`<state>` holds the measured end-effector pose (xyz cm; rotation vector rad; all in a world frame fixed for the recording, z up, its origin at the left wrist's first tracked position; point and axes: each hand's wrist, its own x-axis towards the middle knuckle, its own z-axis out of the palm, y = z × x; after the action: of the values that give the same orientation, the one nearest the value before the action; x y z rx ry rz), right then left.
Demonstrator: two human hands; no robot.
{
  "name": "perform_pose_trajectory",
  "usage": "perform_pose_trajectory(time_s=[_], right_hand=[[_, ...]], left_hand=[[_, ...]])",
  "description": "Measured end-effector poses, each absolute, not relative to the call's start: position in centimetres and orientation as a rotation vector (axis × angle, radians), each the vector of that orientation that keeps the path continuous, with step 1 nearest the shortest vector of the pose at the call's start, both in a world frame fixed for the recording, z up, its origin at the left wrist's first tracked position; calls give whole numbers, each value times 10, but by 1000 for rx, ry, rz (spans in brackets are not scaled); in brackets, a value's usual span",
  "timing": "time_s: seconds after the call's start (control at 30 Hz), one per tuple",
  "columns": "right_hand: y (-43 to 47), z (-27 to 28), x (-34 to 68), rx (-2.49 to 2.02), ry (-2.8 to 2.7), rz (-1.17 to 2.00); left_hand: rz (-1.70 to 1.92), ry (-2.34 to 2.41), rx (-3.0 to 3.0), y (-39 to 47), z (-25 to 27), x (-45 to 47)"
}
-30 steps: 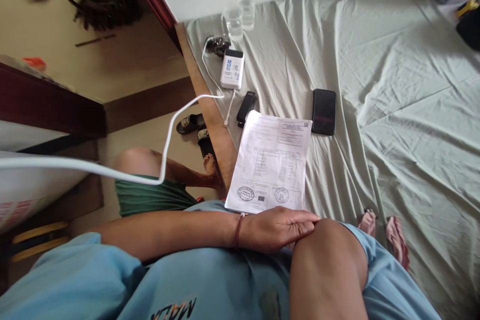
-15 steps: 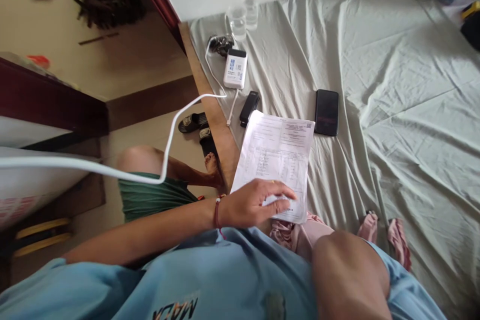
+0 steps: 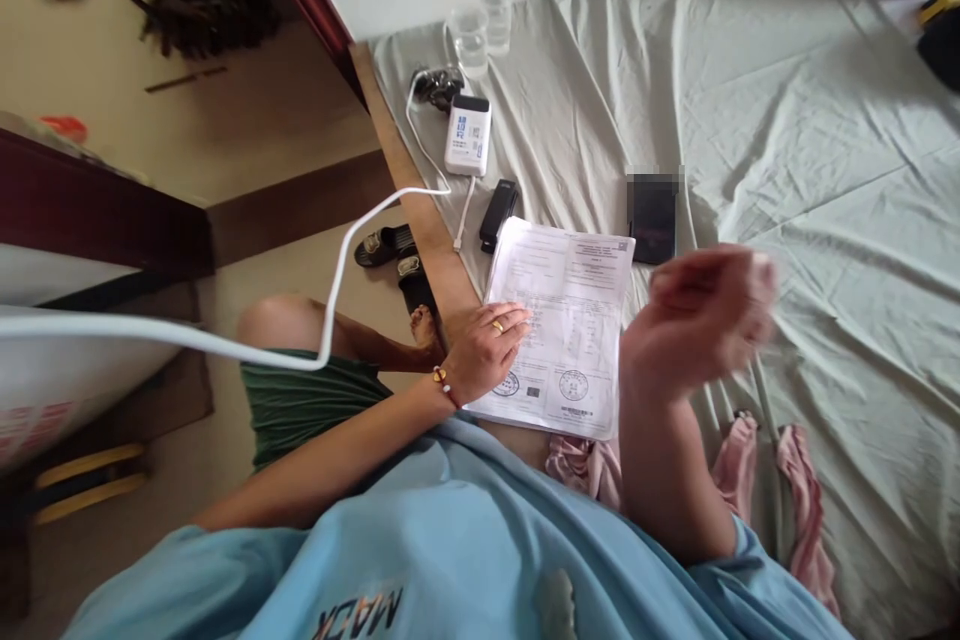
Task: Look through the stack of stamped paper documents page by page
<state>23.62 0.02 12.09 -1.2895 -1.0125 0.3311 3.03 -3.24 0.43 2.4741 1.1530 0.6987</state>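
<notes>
Printed papers (image 3: 556, 265) with tables and round stamps lie in a stack at the bed's edge, close to my body. My left hand (image 3: 487, 350), wearing a ring and a beaded bracelet, rests on the left side of the top sheet with its fingers stretched flat. Raised off the bed, right of the papers, is my right hand (image 3: 705, 320). Its fingers are curled and smeared by motion, so what they hold, if anything, does not show. Just beyond that hand a black phone (image 3: 652, 220) lies on the sheet. A black stapler-like object (image 3: 498, 216) sits at the papers' upper left corner.
A white power bank (image 3: 468, 135) with a white cable (image 3: 375, 212) lies near the bed's left edge. Behind it are sunglasses (image 3: 439, 87) and two clear cups (image 3: 471, 42). Pink cloth (image 3: 739, 455) lies near my right arm. Slippers (image 3: 386, 246) are on the floor.
My left hand has moved left and up from the papers' lower part, uncovering the stamps. My right hand has come up into view beside the papers.
</notes>
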Motion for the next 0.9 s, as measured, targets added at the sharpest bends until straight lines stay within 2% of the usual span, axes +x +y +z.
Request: perform_pose_trajectory(time_s=[0.17,0.3,0.4,0.53,0.7,0.9], right_hand=[[20,64,240,-1562,-1077,464],[25,33,263,-1747,-1277,306],[27,25,274,-1913,-1349,248],[30,19,274,-2062,-1378,368],[29,16,274,-2107,-1366,424],[30,21,288,-2233,-1242,423]], left_hand=[[797,1135,2539,-32,-4,29],[761,1153,2508,-32,-4,28],[754,1166,2458,-32,-2,28],[761,1164,2415,-33,-1,28],[954,1189,2314,-38,5,24],[1020,1491,2332,-31,15,16]])
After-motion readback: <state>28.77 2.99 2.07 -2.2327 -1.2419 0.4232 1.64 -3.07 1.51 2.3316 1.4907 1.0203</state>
